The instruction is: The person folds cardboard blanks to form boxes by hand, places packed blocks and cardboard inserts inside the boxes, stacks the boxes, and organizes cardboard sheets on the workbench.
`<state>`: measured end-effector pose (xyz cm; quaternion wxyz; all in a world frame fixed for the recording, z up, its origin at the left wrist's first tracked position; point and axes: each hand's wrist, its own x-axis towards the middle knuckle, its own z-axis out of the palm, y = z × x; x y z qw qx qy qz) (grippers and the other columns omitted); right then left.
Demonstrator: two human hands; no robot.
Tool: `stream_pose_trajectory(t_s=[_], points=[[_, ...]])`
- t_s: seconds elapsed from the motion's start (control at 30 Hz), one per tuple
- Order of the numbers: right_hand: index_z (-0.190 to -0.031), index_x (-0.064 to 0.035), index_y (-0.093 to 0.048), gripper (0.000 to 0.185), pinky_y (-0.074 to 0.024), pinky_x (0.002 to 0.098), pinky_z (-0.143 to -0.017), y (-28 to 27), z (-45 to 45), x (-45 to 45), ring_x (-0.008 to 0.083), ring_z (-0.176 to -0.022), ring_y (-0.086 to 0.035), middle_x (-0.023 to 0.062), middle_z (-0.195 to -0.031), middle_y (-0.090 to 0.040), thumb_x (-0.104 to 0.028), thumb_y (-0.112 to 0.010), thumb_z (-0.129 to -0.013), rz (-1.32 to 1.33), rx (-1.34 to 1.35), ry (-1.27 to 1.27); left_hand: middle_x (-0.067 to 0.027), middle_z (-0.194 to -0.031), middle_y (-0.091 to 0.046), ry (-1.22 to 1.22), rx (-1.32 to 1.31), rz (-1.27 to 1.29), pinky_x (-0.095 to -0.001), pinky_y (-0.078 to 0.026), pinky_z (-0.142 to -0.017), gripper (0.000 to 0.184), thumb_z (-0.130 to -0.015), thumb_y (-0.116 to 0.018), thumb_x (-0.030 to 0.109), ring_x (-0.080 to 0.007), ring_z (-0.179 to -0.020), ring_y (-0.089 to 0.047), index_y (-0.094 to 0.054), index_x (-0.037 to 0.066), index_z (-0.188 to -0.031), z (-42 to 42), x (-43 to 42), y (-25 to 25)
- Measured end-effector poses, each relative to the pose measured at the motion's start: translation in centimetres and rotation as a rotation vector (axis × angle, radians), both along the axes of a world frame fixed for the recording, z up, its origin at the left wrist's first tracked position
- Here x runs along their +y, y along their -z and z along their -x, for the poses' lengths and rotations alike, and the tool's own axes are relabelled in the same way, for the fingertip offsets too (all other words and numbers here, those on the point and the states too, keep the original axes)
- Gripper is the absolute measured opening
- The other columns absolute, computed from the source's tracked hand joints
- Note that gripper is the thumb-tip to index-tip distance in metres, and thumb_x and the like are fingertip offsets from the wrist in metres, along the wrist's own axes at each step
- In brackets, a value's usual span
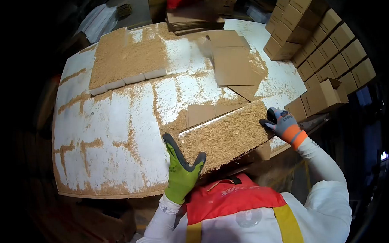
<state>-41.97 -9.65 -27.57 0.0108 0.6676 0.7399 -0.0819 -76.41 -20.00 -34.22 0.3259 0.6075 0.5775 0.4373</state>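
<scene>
In front of my body, a long rectangular white block (224, 136) has its top thickly covered with tan wood shavings. A thin white side shows along its far edge. My left hand (183, 167), in a green glove with dark fingertips, grips its left end with thumb and fingers apart around the corner. At the opposite end my right hand (281, 123), in a grey and orange glove, holds the edge, its fingertips partly hidden. Flat cardboard (201, 115) lies just behind the block, and more cardboard shows beneath its near right side.
Several shavings-covered blocks (130, 55) lie side by side at the table's far left. Flattened cardboard (233, 65) and a cardboard stack (193, 25) sit at the back. Closed boxes (340, 51) are piled at right, near an open box (324, 98). Loose shavings litter the white table (100, 122).
</scene>
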Motion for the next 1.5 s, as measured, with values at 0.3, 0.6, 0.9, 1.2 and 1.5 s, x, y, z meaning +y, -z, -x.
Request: stream_pose_trajectory(t_s=[0.3,0.6,0.9,1.2,1.5], points=[[-0.109,-0.0148,-0.065,0.045,-0.0514,0.0422,-0.079,-1.9,2.2,3.7,0.0316,-0.094,-0.065,0.011,-0.102,-0.069,-0.052,-0.063,-0.085,0.126,-0.135,-0.328,-0.0248,-0.155,-0.023,-0.02,-0.031,0.093,-0.0389,-0.027,-0.115,0.082,-0.086,-0.071,0.011,-0.0327,-0.144,-0.027,-0.022,-0.004,-0.15,-0.4,0.0,-2.4],[-0.144,-0.0093,-0.038,0.106,-0.0374,0.0511,-0.106,11.2,-6.9,25.3,0.0349,-0.134,-0.042,0.0144,-0.148,-0.04,-0.068,-0.074,-0.063,0.131,-0.189,-0.041,-0.0218,-0.152,-0.032,-0.338,0.379,0.023,-0.0418,-0.032,-0.111,0.058,-0.085,-0.067,0.007,-0.037,-0.14,-0.031,-0.046,0.003,-0.139,-2.9,-0.8,-4.2],[-0.146,-0.0097,-0.036,0.086,-0.0296,0.0538,-0.11,26.4,-1.5,31.7,0.039,-0.14,-0.032,0.018,-0.154,-0.03,-0.054,-0.068,-0.079,-0.069,-0.114,-0.36,-0.0205,-0.152,-0.032,-0.506,0.474,0.114,-0.0428,-0.031,-0.111,0.052,-0.084,-0.065,0.008,-0.0354,-0.141,-0.032,-0.052,0.001,-0.134,-6.1,1.2,-6.8],[-0.102,-0.0239,-0.067,0.022,-0.0505,0.0403,-0.071,5.4,-2.2,27.4,0.0258,-0.092,-0.066,0.0081,-0.093,-0.069,-0.039,-0.06,-0.088,-0.32,0.06,-0.565,-0.0207,-0.146,-0.042,-0.204,0.47,-0.212,-0.0449,-0.034,-0.109,0.062,-0.078,-0.075,0.008,-0.0393,-0.134,-0.039,-0.052,0.001,-0.134,-5.9,5.6,-8.9],[-0.108,-0.0128,-0.066,0.041,-0.0539,0.0356,-0.076,-12.7,3.2,10.8,0.0245,-0.088,-0.068,0.0044,-0.095,-0.07,-0.036,-0.079,-0.077,-0.528,0.519,-0.955,-0.0097,-0.099,-0.071,-0.012,-0.174,-0.325,-0.0284,-0.055,-0.081,0.034,-0.08,-0.064,-0.01,-0.0163,-0.089,-0.067,-0.066,-0.003,-0.113,-3.2,11.3,-9.6]])
